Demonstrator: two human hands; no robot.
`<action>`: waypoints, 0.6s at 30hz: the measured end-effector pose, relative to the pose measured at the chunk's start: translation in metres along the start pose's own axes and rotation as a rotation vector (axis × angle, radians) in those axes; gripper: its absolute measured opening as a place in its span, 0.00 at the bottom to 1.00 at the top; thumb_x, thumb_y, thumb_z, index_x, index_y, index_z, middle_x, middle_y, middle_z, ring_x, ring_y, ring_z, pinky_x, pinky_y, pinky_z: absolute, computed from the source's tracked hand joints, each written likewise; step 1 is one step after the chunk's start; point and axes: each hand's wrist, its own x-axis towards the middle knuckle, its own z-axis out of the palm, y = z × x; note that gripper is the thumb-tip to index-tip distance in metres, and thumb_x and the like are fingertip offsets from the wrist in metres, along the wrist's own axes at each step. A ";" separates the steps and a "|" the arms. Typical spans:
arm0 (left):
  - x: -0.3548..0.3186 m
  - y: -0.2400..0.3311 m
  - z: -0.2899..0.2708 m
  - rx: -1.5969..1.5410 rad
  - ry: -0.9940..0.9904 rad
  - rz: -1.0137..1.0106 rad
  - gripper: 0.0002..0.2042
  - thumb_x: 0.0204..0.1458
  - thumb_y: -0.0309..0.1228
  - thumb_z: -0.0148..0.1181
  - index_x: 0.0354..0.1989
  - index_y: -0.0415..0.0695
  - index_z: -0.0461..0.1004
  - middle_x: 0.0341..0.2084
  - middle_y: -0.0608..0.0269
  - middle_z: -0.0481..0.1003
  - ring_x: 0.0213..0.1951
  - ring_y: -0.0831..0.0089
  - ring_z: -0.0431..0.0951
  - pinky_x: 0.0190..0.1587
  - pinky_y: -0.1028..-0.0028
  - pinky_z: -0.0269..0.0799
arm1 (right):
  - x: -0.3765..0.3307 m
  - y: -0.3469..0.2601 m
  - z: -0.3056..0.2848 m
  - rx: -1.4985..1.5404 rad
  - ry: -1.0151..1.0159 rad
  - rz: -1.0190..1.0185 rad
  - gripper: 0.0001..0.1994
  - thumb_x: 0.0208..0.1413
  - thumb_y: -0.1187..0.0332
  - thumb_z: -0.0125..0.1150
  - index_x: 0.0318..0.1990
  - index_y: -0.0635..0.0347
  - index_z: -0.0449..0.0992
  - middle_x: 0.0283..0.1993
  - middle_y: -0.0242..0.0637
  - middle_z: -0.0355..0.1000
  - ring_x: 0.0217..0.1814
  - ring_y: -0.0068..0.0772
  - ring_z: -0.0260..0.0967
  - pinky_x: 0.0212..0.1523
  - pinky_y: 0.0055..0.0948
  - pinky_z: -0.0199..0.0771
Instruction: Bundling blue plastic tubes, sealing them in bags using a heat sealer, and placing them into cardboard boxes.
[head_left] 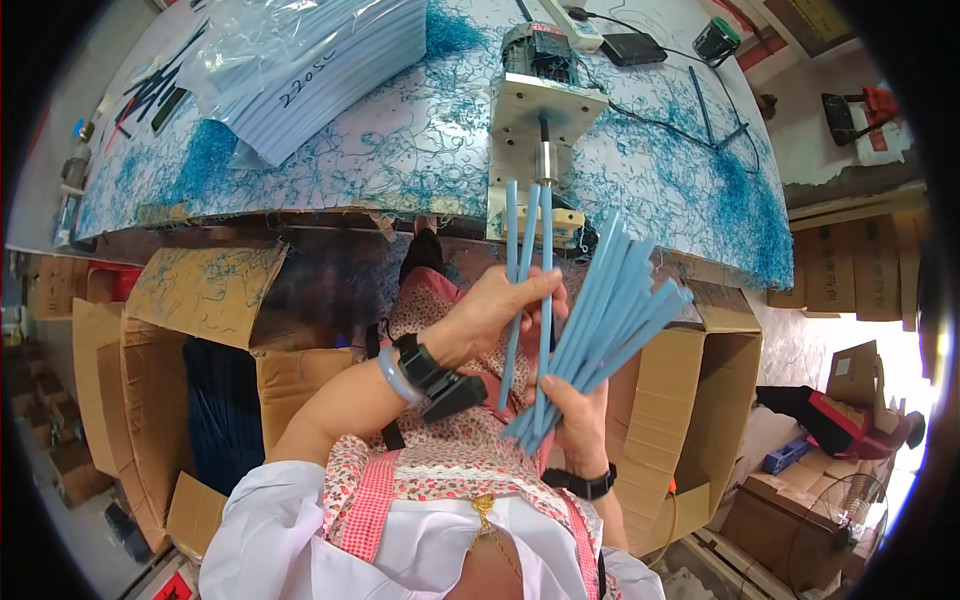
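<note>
In my right hand [580,415] is a fanned bundle of thin light blue plastic sticks [610,310], held near their lower ends. My left hand [510,305] is closed on a few more sticks [513,230] that stand nearly upright. One of these sticks [546,240] lines up with the metal spindle tip [545,163] of a motor-driven machine [540,65] at the table edge; whether it touches the tip I cannot tell. Cut ends and the left fingertips are partly hidden behind the sticks.
Blue curly shavings cover the white table [450,130]. A plastic-wrapped stack of light blue sticks [320,75] lies at the far left. Open cardboard boxes stand on my left [205,290] and right [690,400]; the left one holds dark blue sticks [222,415]. A cable [655,120] crosses the tabletop.
</note>
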 end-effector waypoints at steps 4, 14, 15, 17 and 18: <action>0.001 0.003 -0.010 0.043 0.060 0.051 0.15 0.55 0.42 0.55 0.32 0.40 0.75 0.26 0.64 0.76 0.23 0.84 0.69 0.24 0.84 0.63 | 0.011 -0.001 0.004 0.019 -0.139 0.045 0.13 0.46 0.76 0.59 0.41 0.69 0.67 0.30 0.40 0.72 0.26 0.28 0.71 0.26 0.26 0.74; -0.003 -0.011 0.019 -0.089 0.139 0.042 0.15 0.57 0.43 0.52 0.31 0.43 0.74 0.24 0.69 0.73 0.24 0.83 0.71 0.26 0.80 0.67 | 0.010 0.032 -0.005 -0.420 -0.050 -0.226 0.23 0.45 0.73 0.64 0.49 0.64 0.63 0.41 0.38 0.72 0.36 0.26 0.71 0.37 0.24 0.72; -0.004 -0.009 0.021 -0.141 0.131 0.004 0.16 0.57 0.44 0.52 0.31 0.43 0.73 0.23 0.70 0.72 0.23 0.83 0.70 0.26 0.80 0.67 | 0.008 0.030 -0.009 -0.469 -0.059 -0.227 0.25 0.44 0.73 0.65 0.50 0.63 0.62 0.42 0.37 0.72 0.37 0.26 0.71 0.38 0.24 0.72; -0.002 -0.011 0.021 -0.172 0.124 0.019 0.16 0.57 0.45 0.52 0.31 0.44 0.73 0.23 0.70 0.72 0.23 0.83 0.70 0.26 0.80 0.67 | 0.004 0.030 -0.012 -0.520 -0.069 -0.221 0.26 0.44 0.72 0.65 0.51 0.63 0.61 0.43 0.37 0.71 0.38 0.26 0.71 0.39 0.23 0.71; -0.001 -0.012 0.022 -0.200 0.116 0.036 0.16 0.57 0.45 0.51 0.32 0.44 0.73 0.23 0.71 0.72 0.23 0.83 0.70 0.25 0.80 0.66 | 0.005 0.032 -0.012 -0.533 -0.074 -0.242 0.26 0.44 0.73 0.65 0.51 0.63 0.61 0.43 0.37 0.71 0.38 0.25 0.70 0.39 0.23 0.71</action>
